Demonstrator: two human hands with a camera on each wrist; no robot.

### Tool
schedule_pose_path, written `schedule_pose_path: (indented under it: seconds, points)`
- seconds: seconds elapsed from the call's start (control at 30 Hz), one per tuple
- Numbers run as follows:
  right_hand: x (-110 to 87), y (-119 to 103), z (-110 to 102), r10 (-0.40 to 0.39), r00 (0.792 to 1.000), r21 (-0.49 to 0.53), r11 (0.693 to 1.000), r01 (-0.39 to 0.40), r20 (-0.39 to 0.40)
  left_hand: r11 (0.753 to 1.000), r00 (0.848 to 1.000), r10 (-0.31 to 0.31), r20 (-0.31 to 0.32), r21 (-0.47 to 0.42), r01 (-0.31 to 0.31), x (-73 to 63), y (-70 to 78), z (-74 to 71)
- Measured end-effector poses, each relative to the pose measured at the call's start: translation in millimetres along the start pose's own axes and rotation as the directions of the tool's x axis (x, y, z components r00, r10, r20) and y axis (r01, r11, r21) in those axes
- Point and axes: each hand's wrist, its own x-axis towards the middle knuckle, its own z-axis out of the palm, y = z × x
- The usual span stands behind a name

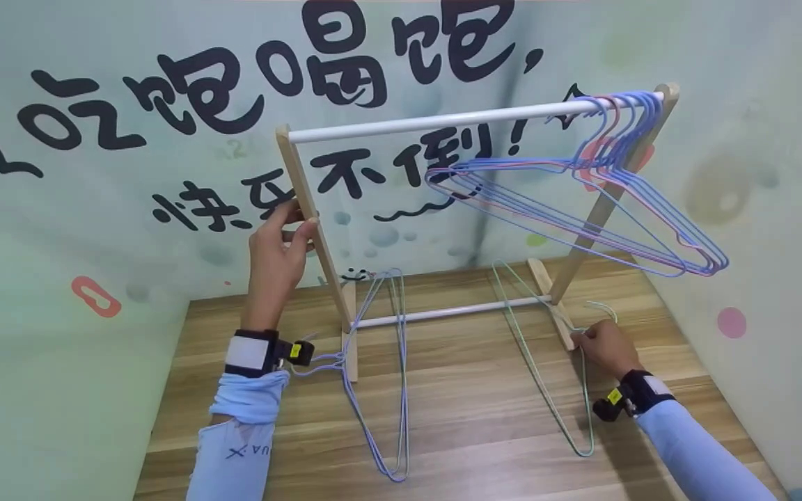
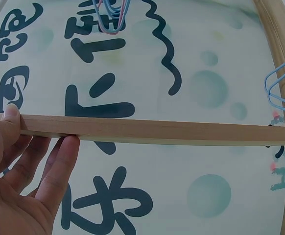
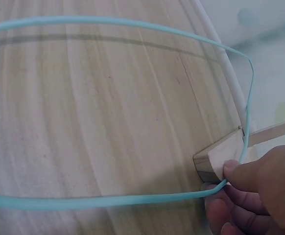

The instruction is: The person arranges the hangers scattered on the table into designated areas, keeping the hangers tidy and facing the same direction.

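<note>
My left hand (image 1: 279, 257) grips the left wooden post (image 1: 329, 275) of a clothes rack, thumb on one side and fingers on the other. The left wrist view shows this post (image 2: 172, 129) running sideways from the hand. Low at the right, my right hand (image 1: 610, 350) pinches a pale green wire clothes hanger (image 1: 585, 455) near its hook end, beside the rack's right foot (image 1: 551, 296). Up close in the right wrist view, thumb and fingers hold the bend of the green hanger (image 3: 83, 201). Part of the grip is hidden there.
Several blue and pink hangers (image 1: 610, 167) hang bunched at the right end of the white top rail (image 1: 429, 122). Blue hangers (image 1: 404, 348) stand by the left foot. A white lower bar (image 1: 457, 311) joins the posts above the wood-grain surface (image 1: 470, 417). Printed walls (image 1: 60, 223) surround it.
</note>
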Motion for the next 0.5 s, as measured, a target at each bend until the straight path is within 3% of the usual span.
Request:
schedule_pose_path:
  seconds: [0.5]
  points:
    - [-0.2,1.5,0.7,0.005,0.996,0.016,1.000,-0.003,-0.087,1.000,1.000,-0.003,-0.001,-0.007,0.003,-0.6,0.3,0.3]
